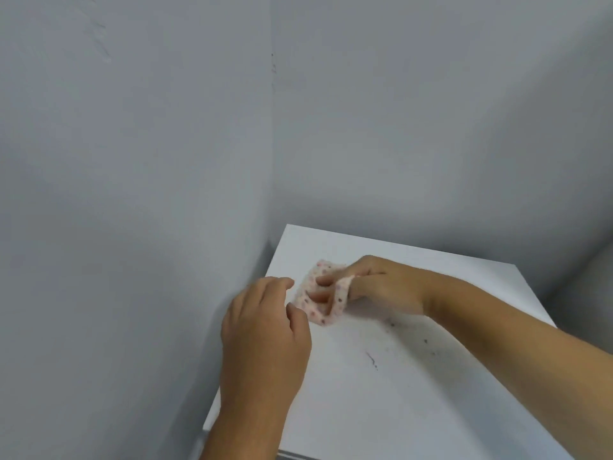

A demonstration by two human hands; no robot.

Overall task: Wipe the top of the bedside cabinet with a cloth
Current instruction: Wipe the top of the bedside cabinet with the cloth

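white flat cabinet top [348, 410] sits in the corner where two plain grey walls [132, 161] meet; its left and far edges are close to the walls.

small pale cloth [326, 315] with pink and red dots, bunched up, lies on the far-left part of the cabinet top, near the corner.

right hand [381, 287] reaches in from the right, forearm crossing over the surface. its fingers [323, 280] are curled round the cloth, two fingertips showing through the folds, fabric wrapped over them. the cloth's lower edge touches the top.

left hand [265, 327] comes in from the near-left edge, back of the hand up, fingers loosely bent and close together. the thumb tip is right at the cloth's left edge. cannot tell whether it pinches the fabric or only touches it; the fingertips are hidden behind the hand.

dark specks and a short dark streak [371, 358] mark the middle of the top, just near-right of the cloth, with more specks under the right forearm. the cloth is not on them.
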